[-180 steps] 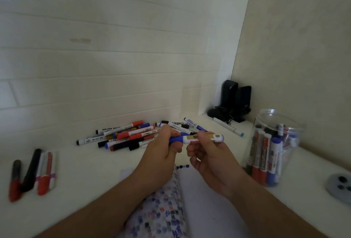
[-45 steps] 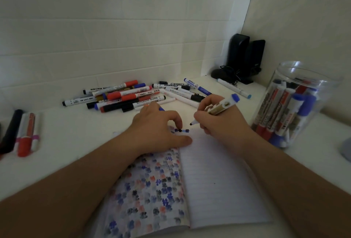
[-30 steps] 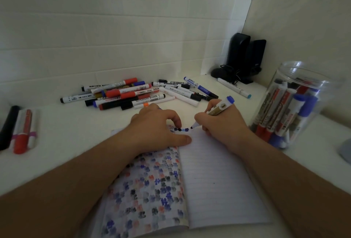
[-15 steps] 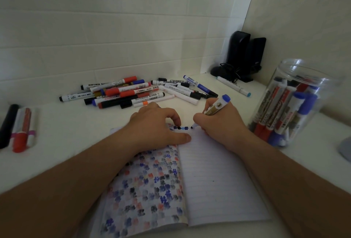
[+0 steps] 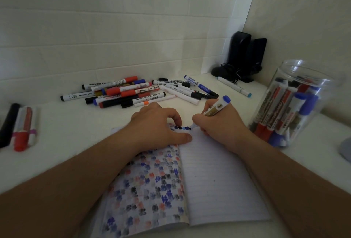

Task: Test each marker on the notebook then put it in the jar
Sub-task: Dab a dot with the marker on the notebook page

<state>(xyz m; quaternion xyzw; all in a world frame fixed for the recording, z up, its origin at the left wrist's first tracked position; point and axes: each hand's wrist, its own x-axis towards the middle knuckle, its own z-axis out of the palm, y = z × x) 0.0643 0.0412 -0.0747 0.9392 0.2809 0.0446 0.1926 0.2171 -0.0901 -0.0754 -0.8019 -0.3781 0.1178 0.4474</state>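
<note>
An open notebook (image 5: 218,180) lies in front of me; its left page is covered with coloured test blots and its right page is lined. My right hand (image 5: 220,129) grips an uncapped blue marker (image 5: 216,107), whose tip touches the top of the page beside a row of dark blue marks (image 5: 183,128). My left hand (image 5: 157,125) presses on the left page with its fingers curled; the cap it took off earlier is hidden inside it. The clear jar (image 5: 303,67) stands at the right and holds several markers.
A pile of markers (image 5: 133,93) lies behind the notebook near the wall. A few more markers (image 5: 22,127) lie at the far left. Black speakers (image 5: 245,55) stand in the corner, with a white marker (image 5: 233,86) in front of them. A grey object (image 5: 345,148) sits at the right edge.
Six seconds ago both hands held the marker in the air and pulled its cap off. Since then the right hand has brought the tip down and added marks to the page.
</note>
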